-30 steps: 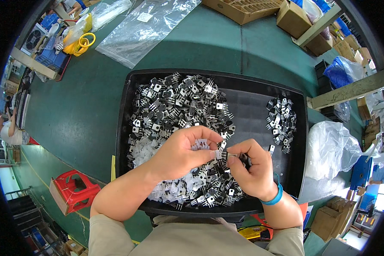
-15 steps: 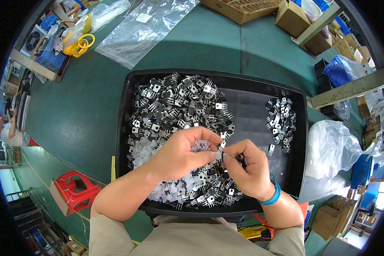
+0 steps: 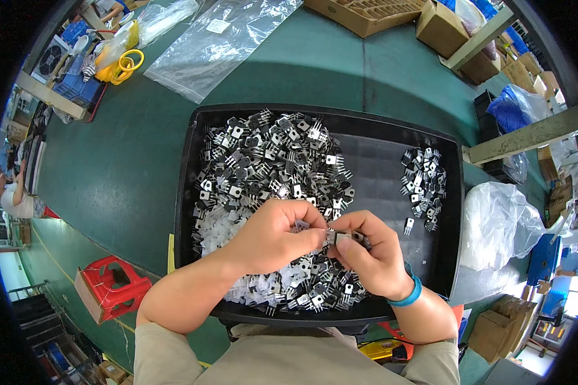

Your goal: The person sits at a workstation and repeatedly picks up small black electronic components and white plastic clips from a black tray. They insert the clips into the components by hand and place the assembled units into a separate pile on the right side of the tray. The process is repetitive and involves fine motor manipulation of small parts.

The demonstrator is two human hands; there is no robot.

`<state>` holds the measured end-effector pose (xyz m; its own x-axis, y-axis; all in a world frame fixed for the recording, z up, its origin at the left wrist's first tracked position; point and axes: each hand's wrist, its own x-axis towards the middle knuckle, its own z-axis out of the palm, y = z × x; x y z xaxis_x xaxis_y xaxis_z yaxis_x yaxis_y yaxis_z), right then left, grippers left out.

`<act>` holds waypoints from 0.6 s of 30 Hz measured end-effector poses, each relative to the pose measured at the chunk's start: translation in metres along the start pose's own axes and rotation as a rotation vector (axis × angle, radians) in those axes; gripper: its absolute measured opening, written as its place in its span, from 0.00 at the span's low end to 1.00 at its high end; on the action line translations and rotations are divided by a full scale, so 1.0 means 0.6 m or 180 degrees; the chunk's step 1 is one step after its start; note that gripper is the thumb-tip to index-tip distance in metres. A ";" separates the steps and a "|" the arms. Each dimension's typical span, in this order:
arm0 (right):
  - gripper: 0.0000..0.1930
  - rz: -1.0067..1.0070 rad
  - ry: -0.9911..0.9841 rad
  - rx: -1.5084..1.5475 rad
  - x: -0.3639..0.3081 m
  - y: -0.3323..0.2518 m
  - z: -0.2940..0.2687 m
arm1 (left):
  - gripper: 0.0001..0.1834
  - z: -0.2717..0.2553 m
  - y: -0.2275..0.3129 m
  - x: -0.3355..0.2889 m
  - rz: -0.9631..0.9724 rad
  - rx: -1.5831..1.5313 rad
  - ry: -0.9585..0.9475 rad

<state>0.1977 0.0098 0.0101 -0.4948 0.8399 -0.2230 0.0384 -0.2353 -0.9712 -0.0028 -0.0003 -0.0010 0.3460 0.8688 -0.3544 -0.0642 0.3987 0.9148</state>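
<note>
A black tray (image 3: pixel 186 192) lies on the green table and holds a big heap of small black-and-silver transistor parts (image 3: pixel 263 160). White plastic pieces (image 3: pixel 215 228) lie in its near left part. A smaller pile of the same parts (image 3: pixel 423 186) sits at the tray's right side. My left hand (image 3: pixel 273 234) and my right hand (image 3: pixel 366 253) meet above the near middle of the tray. Both pinch one small transistor part (image 3: pixel 340 237) between their fingertips. A blue band circles my right wrist.
Clear plastic bags (image 3: pixel 218 38) lie on the green table (image 3: pixel 122 147) beyond the tray. A white bag (image 3: pixel 500 224) sits to the right. Cardboard boxes (image 3: pixel 366 13) stand at the far edge. A red stool (image 3: pixel 106 289) is at the lower left. A yellow tape roll (image 3: pixel 129 64) lies far left.
My hands have drawn closer together, fingertips now meeting on the small part. The tray and piles have not moved.
</note>
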 end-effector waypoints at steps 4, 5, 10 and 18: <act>0.05 0.0273 0.0083 -0.0213 0.007 0.009 -0.014 | 0.06 0.006 -0.006 0.002 0.0073 -0.0040 -0.0063; 0.05 0.0383 0.0242 0.0358 0.013 0.002 -0.017 | 0.07 0.004 -0.001 0.002 -0.0080 -0.0330 -0.0051; 0.02 -0.0460 0.0101 -0.0994 0.037 0.006 -0.048 | 0.12 -0.006 0.007 0.004 -0.0145 -0.1309 -0.0252; 0.13 0.0604 -0.1235 -0.4143 0.022 0.036 -0.041 | 0.11 0.003 0.005 0.008 0.0128 -0.1106 -0.0119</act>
<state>0.2131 0.0278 -0.0160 -0.5912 0.6064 -0.5317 0.8056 0.4756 -0.3533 0.0003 0.0042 0.0003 0.3705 0.8769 -0.3063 -0.3910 0.4463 0.8049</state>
